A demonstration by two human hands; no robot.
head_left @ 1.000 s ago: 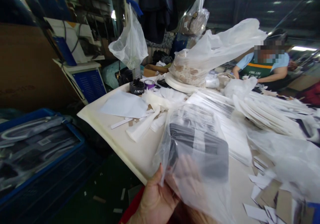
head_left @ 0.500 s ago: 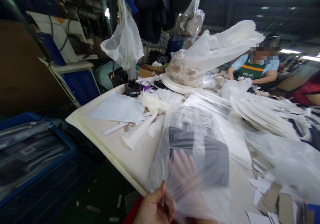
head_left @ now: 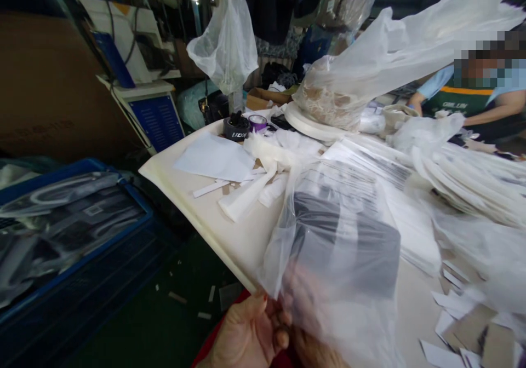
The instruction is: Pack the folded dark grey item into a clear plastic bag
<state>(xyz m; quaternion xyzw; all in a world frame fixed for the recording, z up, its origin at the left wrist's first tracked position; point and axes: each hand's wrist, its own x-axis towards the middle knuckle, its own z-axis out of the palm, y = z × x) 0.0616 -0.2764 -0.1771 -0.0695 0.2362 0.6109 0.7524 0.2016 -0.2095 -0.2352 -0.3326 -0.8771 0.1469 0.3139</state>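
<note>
Left of the desk (head_left: 255, 245) we see a blue crate (head_left: 98, 280); a pale sheet (head_left: 216, 157) lies near the left corner. At the near edge our left hand (head_left: 249, 327) pinches a clear plastic bag (head_left: 349, 316) holding a dark panel (head_left: 364, 247); under its film our right hand (head_left: 308, 297) blurs, grip unclear. Card scraps (head_left: 499, 346) lie rightward.

It's a factory-type workshop, given the boxy white-and-blue machine (head_left: 154, 119), blue plastic crate (head_left: 107, 269) of dark plastic-wrapped items (head_left: 88, 212), cream surface (head_left: 246, 242) strewn with white card offcuts (head_left: 454, 303), littered dark green floor (head_left: 156, 329), and person (head_left: 507, 105) in a green apron (head_left: 464, 99).
</note>
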